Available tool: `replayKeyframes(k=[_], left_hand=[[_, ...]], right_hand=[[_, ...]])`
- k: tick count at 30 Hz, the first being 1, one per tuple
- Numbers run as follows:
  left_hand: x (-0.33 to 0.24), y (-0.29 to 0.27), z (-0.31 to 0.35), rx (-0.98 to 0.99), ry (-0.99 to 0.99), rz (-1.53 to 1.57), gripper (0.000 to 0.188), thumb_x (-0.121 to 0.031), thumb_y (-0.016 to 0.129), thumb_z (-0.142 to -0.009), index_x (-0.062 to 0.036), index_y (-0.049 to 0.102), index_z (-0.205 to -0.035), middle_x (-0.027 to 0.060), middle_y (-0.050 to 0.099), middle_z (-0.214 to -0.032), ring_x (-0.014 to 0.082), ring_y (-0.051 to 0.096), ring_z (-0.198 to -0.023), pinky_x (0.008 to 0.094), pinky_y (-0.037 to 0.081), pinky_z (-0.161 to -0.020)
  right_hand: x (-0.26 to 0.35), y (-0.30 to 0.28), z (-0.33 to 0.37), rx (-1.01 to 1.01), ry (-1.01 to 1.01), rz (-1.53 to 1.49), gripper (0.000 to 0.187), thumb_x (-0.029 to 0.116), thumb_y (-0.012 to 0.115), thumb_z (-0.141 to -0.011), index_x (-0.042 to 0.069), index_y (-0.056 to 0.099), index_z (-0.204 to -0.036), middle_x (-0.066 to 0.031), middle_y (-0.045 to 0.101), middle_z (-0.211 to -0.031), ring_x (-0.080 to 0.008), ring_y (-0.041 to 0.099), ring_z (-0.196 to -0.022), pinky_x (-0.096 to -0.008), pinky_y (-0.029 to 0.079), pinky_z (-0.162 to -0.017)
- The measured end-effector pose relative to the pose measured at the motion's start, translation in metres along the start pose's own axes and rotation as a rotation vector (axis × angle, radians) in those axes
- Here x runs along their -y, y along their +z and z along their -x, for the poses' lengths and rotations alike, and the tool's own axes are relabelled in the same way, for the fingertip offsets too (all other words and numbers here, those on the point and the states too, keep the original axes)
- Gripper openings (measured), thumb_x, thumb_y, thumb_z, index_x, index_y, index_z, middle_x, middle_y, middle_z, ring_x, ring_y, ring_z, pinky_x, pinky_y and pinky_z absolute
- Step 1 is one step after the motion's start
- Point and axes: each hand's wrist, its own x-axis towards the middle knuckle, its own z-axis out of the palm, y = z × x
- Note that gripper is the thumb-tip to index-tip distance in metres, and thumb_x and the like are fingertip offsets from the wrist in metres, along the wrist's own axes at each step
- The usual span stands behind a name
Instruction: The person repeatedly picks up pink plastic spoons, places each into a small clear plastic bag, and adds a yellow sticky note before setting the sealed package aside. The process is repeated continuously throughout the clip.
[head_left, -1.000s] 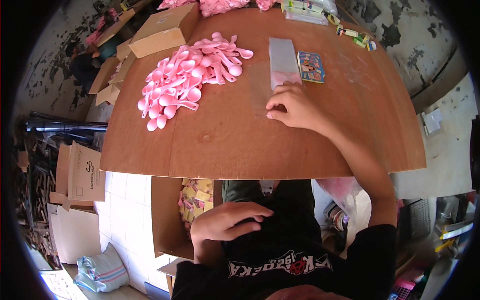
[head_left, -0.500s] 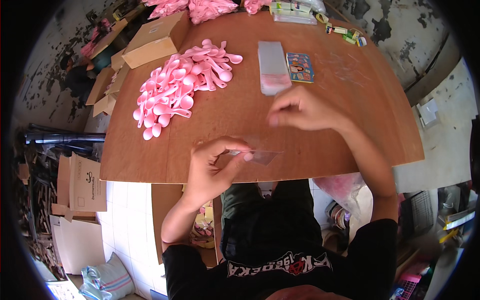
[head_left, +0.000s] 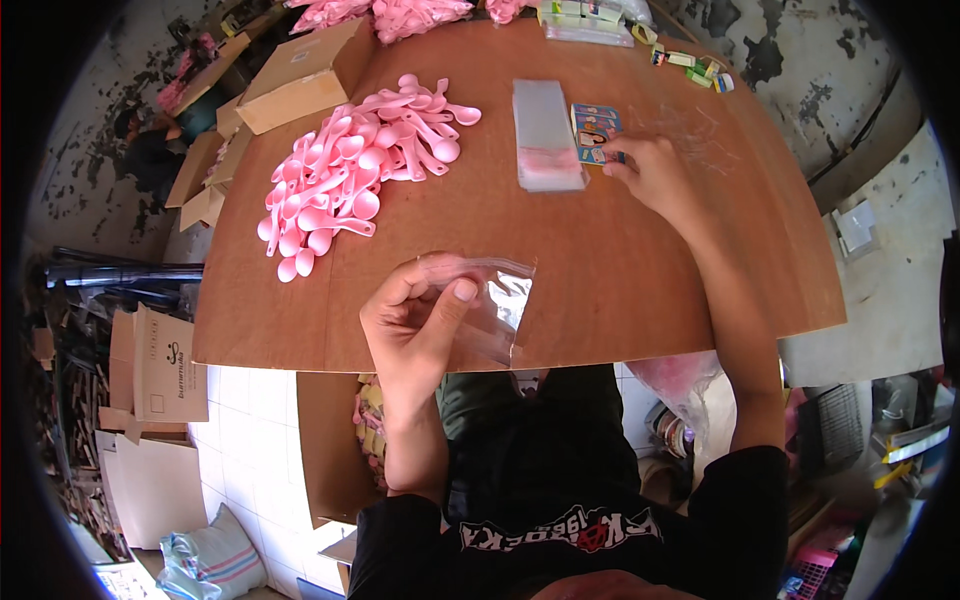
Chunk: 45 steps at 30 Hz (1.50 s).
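Near the front edge of the table, my left hand [head_left: 415, 320] pinches a clear plastic bag [head_left: 507, 298] between thumb and fingers. The bag stands spread out to the right of the thumb, and I see nothing inside it. Farther off, my right hand [head_left: 655, 178] has its thumb and fingertips closed on the near right corner of a small stack of blue printed cards [head_left: 596, 122]. How many cards it grips is hidden. Just left of the cards lies a flat stack of clear plastic bags [head_left: 543, 125]. A pile of pink plastic spoons [head_left: 345, 165] covers the table's left side.
A cardboard box [head_left: 305, 80] stands at the table's far left, by pink bundles [head_left: 420, 15] along the back. Packets [head_left: 585, 30] and small yellow-green labels [head_left: 695, 68] lie at the far right. Another person [head_left: 150, 160] is beyond the table's left side.
My right hand has moved right and away from me onto the card stack. My left hand has turned, so the bag now shows its broad side.
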Motion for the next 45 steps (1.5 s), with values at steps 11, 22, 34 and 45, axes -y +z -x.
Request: replayKeyframes(k=[11,22,34,45], left_hand=[[0.016,0.003,-0.003,-0.176,-0.083,-0.036,0.035,0.005,0.073,-0.087,0.0046,0.062,-0.121,0.0124,0.075,-0.096,0.0033,0.06,-0.066,0.0167,0.041,-0.052],[-0.001,-0.002,-0.009,-0.043,-0.089,-0.128,0.036,0.006,0.071,-0.088,0.006,0.062,-0.123,0.0124,0.075,-0.1,0.0096,0.068,-0.087,0.0225,0.056,-0.071],[-0.005,-0.002,-0.01,0.057,-0.226,-0.261,0.039,0.004,0.072,-0.089,0.0089,0.061,-0.126,0.0154,0.074,-0.104,0.0127,0.069,-0.094,0.0259,0.056,-0.082],[-0.001,0.009,-0.009,0.082,-0.022,-0.496,0.029,0.003,0.072,-0.087,0.0037,0.07,-0.116,0.0124,0.076,-0.104,0.0104,0.07,-0.091,0.0259,0.057,-0.078]], right_hand=[[0.051,-0.036,0.003,-0.514,-0.029,-0.46,0.015,0.007,0.071,-0.09,0.0,0.074,-0.103,-0.0089,0.073,-0.092,-0.0136,0.069,-0.079,-0.026,0.052,-0.068],[0.128,-0.041,0.024,-0.21,-0.124,-0.853,0.015,0.009,0.071,-0.093,-0.004,0.072,-0.099,-0.0078,0.074,-0.091,-0.0096,0.065,-0.081,-0.0248,0.051,-0.072],[0.13,-0.021,0.032,0.025,-0.297,-0.732,0.013,0.005,0.074,-0.089,0.002,0.073,-0.101,-0.0038,0.072,-0.091,-0.0104,0.065,-0.081,-0.0257,0.051,-0.073],[0.13,-0.014,0.033,0.355,-0.418,-0.87,0.018,0.006,0.075,-0.086,0.001,0.073,-0.103,-0.0124,0.067,-0.107,-0.0247,0.066,-0.101,-0.0346,0.052,-0.088]])
